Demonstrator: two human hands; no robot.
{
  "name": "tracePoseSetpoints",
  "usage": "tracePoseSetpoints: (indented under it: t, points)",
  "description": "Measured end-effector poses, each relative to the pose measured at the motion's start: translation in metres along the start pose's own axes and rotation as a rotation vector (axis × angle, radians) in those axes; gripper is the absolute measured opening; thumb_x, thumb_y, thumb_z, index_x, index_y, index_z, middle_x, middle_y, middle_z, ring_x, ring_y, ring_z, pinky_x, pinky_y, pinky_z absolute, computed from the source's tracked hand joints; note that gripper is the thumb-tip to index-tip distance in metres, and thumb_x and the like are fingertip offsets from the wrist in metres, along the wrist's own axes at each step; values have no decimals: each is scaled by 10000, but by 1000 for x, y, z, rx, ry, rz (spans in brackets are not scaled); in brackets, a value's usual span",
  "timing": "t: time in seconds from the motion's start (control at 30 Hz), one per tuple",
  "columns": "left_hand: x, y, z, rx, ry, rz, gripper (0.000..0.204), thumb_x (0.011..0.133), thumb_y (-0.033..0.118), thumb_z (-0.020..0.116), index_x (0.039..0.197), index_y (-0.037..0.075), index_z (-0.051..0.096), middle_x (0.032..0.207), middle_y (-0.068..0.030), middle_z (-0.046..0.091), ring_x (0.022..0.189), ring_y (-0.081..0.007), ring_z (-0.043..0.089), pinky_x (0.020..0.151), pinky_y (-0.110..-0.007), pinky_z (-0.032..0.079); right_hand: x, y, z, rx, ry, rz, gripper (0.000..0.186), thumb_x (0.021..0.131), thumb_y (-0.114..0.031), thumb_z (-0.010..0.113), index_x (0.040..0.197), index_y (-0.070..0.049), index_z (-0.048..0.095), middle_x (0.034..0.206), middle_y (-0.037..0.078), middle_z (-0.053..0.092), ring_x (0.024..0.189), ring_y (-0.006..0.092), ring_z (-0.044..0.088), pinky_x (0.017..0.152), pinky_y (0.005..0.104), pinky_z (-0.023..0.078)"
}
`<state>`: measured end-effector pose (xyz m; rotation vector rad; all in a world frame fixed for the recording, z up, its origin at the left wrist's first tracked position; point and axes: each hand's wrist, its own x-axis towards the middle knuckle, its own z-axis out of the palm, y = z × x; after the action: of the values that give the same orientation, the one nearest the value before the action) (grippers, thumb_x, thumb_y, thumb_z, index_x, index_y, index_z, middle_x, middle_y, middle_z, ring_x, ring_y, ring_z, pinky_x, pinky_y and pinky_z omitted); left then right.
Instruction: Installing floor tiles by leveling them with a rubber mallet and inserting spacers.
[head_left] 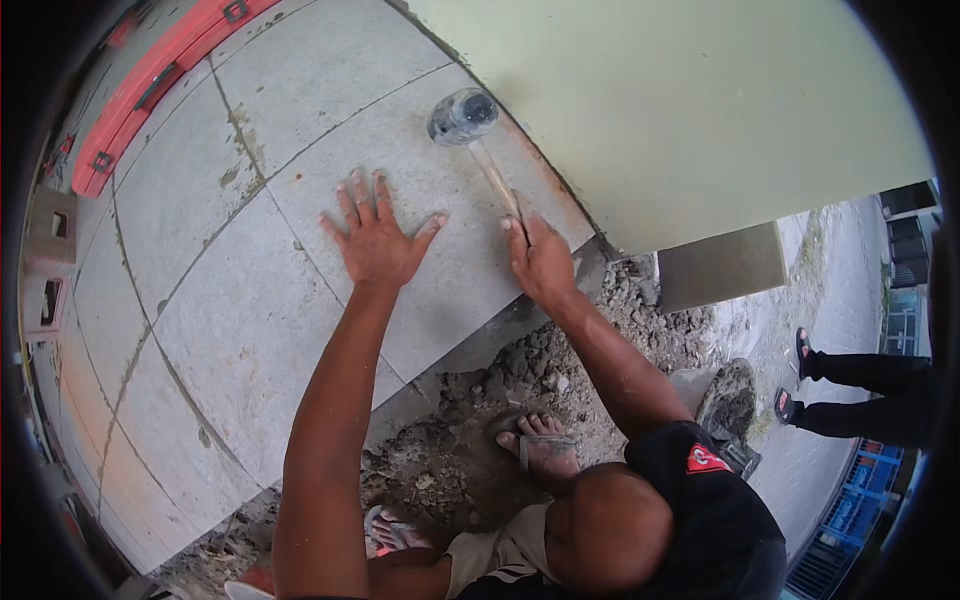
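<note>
My left hand (375,235) lies spread on a large pale grey tile (290,75), part of a laid floor with mortar-smeared joints. My right hand (540,250) grips the wooden handle of a rubber mallet (462,117), whose dusty head with a dark face is over the same tile, beside the pale green wall (690,100). I cannot tell whether the head touches the tile. Just past the tile's lower right edge lies broken rubble and earth (625,315).
A long red case or bar (155,95) and concrete blocks (55,225) are at the left. A grey slab (720,265) and a mortar-caked bucket (728,405) are at the right, near another person's legs (860,410). My sandalled foot (540,450) is in the rubble.
</note>
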<state>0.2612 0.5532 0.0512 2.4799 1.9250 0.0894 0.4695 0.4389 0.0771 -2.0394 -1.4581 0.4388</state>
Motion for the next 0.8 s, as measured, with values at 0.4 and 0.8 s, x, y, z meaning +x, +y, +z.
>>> tracePoseSetpoints:
  t: [0.4,0.8]
  points:
    - [7,10,-18,-33,-42,-33,1197,862,913,450,1703,118,143,1773,-168,65,1633,-397,11,1232,-726,-17,5,-11,6,85,42,-34,352,1105,-337,495,1230,-26,604,920,276,672,838,513,650,739,571,489]
    - [2,-6,-9,-131,-3,40,1209,868,926,385,1690,64,175,1763,-214,66,1625,-428,-16,1186,-774,-71,23,-18,-1,75,215,-136,360,1094,-293,544,926,13,631,743,269,611,671,479,599,612,546,443]
